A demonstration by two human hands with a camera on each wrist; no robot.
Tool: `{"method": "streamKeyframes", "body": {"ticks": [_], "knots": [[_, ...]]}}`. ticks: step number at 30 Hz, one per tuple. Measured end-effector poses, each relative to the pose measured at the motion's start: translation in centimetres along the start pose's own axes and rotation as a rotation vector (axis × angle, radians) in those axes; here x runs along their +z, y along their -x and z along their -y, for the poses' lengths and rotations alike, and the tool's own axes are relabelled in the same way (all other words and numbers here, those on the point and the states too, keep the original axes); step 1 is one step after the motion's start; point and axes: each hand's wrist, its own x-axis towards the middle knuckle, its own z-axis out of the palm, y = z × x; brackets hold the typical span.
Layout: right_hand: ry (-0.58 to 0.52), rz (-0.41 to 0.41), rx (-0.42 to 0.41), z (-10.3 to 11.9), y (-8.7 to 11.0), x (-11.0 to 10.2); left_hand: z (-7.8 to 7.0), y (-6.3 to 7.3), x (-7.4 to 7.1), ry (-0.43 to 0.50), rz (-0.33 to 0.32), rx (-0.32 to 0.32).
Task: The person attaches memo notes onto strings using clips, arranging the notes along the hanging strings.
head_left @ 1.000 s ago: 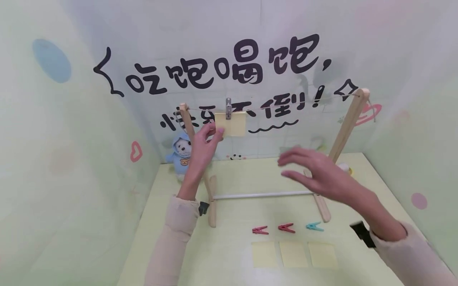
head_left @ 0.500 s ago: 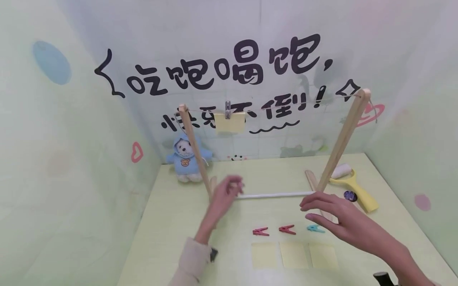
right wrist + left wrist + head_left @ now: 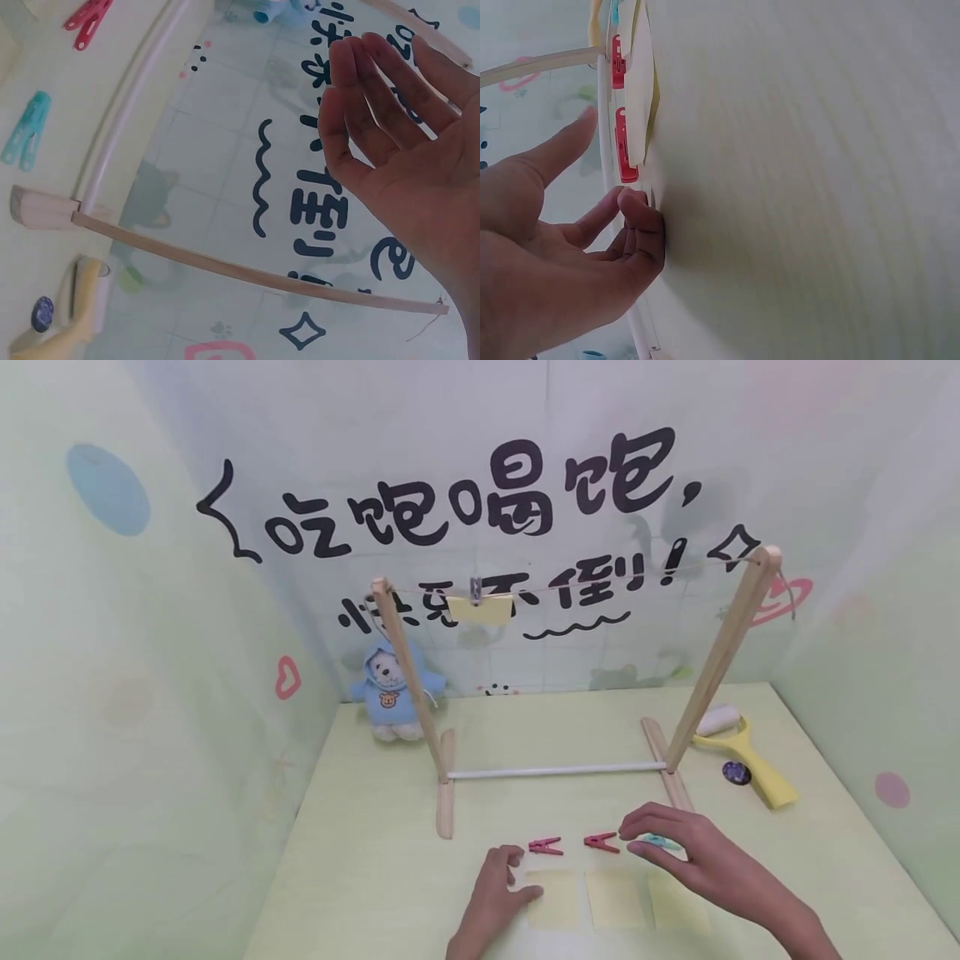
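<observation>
Here we see the left grip, a bare hand, low over the counter, its fingers loosely bent and its thumb spread away, empty. In the head view its thumb tip overlaps the edge of the left yellow note; whether they touch we cannot tell. The middle note and right note lie beside that one in a row.

Just behind the notes we find the left red clip, close to the left fingers, then the right red clip and the teal clip. The right grip hangs relaxed and empty, partly hiding the teal clip in the head view; the right wrist view shows us the two apart.

Farther back, a white rod joins the left post and right post near their feet. A string runs between their tops, and there we see a grey clip pinching a hanging note. A plush toy in blue sits behind the left post.
</observation>
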Motion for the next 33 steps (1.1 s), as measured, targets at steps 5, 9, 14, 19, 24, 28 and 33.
{"method": "streamKeyframes", "body": {"ticks": [5, 9, 14, 19, 24, 28, 33], "knots": [[0.014, -0.014, 0.013, -1.9, 0.0, 2.7, 0.6, 0.2, -0.4, -0.037, 0.035, 0.019], [0.169, -0.052, 0.021, -4.2, 0.3, 6.2, 0.8, 0.2, -0.5, -0.052, 0.035, 0.02], [0.304, -0.11, 0.029, -5.7, 0.1, 10.4, 0.6, -0.1, -0.2, -0.094, 0.027, 0.035], [0.355, -0.126, 0.009, -6.8, -0.7, 13.6, 0.3, -0.2, 0.3, -0.214, 0.006, 0.062], [0.368, -0.067, 0.006, -7.2, -0.6, 15.6, 0.3, -0.3, 0.7, -0.262, 0.011, 0.058], [0.358, -0.035, 0.039, -7.2, -0.3, 16.3, 0.5, -0.2, 0.8, -0.285, 0.009, 0.078], [0.347, -0.029, 0.071, -7.1, -0.3, 16.6, 1.1, -0.2, 1.1, -0.317, -0.027, 0.137]]}}
